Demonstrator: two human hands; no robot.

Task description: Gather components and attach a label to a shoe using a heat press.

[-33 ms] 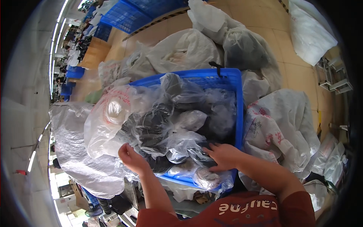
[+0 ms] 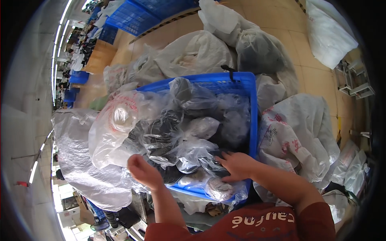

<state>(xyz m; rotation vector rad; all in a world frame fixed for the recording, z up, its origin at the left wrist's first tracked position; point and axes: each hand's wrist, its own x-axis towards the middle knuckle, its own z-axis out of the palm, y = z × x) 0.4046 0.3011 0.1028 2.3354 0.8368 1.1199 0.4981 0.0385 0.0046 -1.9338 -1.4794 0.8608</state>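
Observation:
A blue plastic crate [image 2: 253, 116] in front of me is heaped with clear plastic bags, several holding dark or black contents. My left hand [image 2: 145, 172] is above the crate's near left side, fingers curled in; what they hold, if anything, is hidden. Close by it are a clear bag with black contents [image 2: 163, 128] and a whitish bag with red print [image 2: 116, 136]. At the near right, my right hand [image 2: 238, 165] rests with fingers apart on a dark bagged bundle [image 2: 219, 166]. A clear bag with a pale speckled bundle [image 2: 219, 188] lies just below that hand.
Large white sacks [image 2: 195, 52] crowd the crate's far side, and a printed white sack [image 2: 299, 136] stands at its right. A silvery-white sheet [image 2: 88, 160] spreads to the left. Farther off are blue crates [image 2: 132, 18], a white sack [image 2: 331, 36] and a metal step stool [image 2: 356, 80].
My left hand has shifted slightly nearer to me, its fingers more curled. The right hand stays on the dark bundle.

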